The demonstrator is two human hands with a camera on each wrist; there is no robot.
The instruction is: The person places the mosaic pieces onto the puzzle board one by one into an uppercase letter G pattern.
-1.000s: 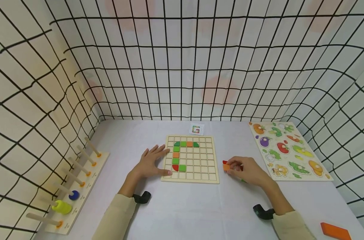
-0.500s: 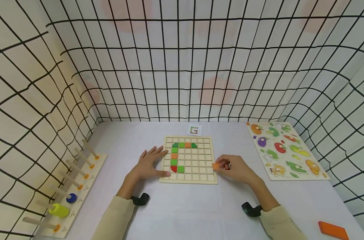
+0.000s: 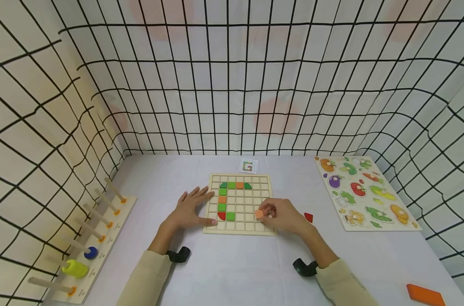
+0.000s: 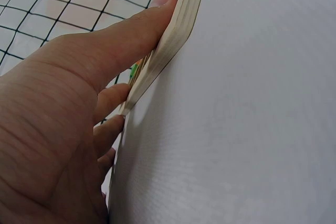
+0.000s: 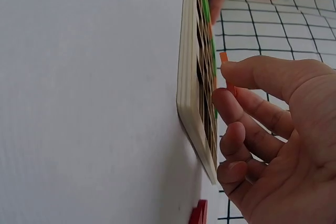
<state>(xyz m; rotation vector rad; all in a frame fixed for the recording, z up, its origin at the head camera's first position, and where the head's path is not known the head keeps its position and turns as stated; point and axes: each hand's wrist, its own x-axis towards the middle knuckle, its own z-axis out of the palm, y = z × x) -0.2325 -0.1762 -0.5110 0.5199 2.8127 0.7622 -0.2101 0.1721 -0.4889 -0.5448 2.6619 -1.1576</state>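
Note:
A wooden grid board lies flat on the table, with green, orange and red tiles set in its cells along the top, down the left and one step in at the bottom. My left hand rests at the board's left edge, fingers spread and fairly straight, the thumb on its rim. Over the board's right part, my right hand pinches an orange square tile between thumb and fingers. In the right wrist view the orange tile is seen edge-on, above the board surface.
A pattern card lies behind the board. Red pieces lie right of it, partly behind my right hand. A vegetable puzzle lies at right, an orange block at front right. A peg stand stands at left; black netting surrounds the table.
My right hand has moved left from the pieces beside the board, carrying the orange tile over the board's right side. The red pieces have come into view. My left hand stays at the board's edge.

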